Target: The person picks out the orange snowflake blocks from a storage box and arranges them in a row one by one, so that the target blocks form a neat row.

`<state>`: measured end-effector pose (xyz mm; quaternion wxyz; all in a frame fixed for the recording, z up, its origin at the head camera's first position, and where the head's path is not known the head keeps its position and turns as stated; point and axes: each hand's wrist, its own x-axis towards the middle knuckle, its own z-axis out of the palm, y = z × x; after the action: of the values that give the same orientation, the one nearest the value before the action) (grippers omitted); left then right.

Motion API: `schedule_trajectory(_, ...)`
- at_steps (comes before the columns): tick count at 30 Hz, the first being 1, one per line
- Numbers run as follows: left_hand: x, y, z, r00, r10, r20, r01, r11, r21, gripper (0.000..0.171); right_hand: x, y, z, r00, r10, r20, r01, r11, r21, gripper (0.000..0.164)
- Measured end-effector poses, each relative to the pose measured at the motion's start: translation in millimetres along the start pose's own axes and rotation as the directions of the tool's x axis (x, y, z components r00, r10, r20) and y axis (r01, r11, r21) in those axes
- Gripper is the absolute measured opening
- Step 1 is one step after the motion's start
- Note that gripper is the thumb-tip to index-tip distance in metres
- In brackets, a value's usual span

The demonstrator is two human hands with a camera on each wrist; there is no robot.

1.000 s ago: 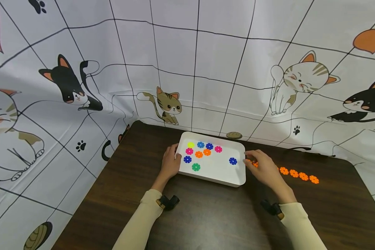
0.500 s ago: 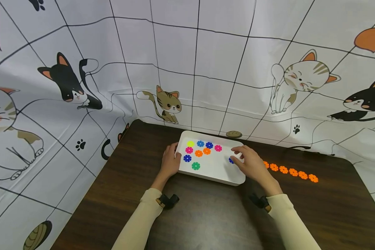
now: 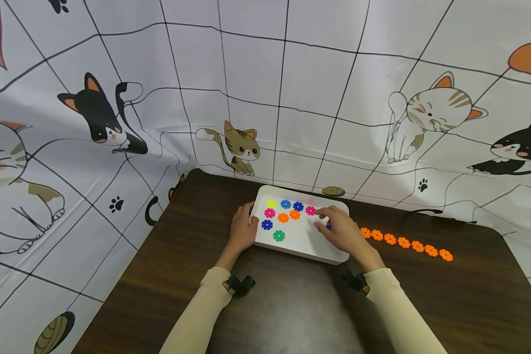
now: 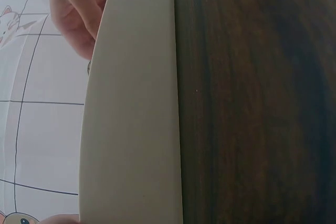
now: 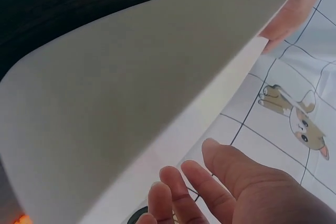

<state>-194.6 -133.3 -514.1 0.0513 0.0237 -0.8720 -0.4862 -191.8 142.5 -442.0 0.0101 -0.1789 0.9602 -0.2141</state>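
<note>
A shallow white tray (image 3: pixel 309 248) holds several flower-shaped notched discs in different colours. My left hand (image 3: pixel 242 227) grips the tray's left rim, its thumb over the edge. Over the tray's right half hovers my right hand (image 3: pixel 342 231), fingers slightly bent and nothing between them. Its index fingertip is right by a pink disc (image 3: pixel 310 210), and a dark blue disc (image 3: pixel 329 227) is mostly hidden behind its thumb. Orange discs (image 3: pixel 294 215), a green disc (image 3: pixel 279 236) and a yellow disc (image 3: pixel 271 203) lie further left. In the right wrist view, the fingers (image 5: pixel 212 190) are spread above the rim.
A row of several orange discs (image 3: pixel 404 243) lies on the dark wooden table (image 3: pixel 292 305), right of the tray. Behind and to the left hangs a white cat-print cloth (image 3: pixel 309 88), close to the table's back edge.
My right hand has moved left from the tray's right rim to above its inside, uncovering more of the orange row. My left hand has stayed at the left rim.
</note>
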Motion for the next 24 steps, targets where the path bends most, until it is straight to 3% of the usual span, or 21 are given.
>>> schedule_trajectory(24,-0.4,0.1,-1.1,1.000,0.003,-0.004,-0.004,1.000,-0.021,0.047,37.4,-15.4,24.0,0.990,-0.024,0.138,0.030,0.999,-0.044,0.036)
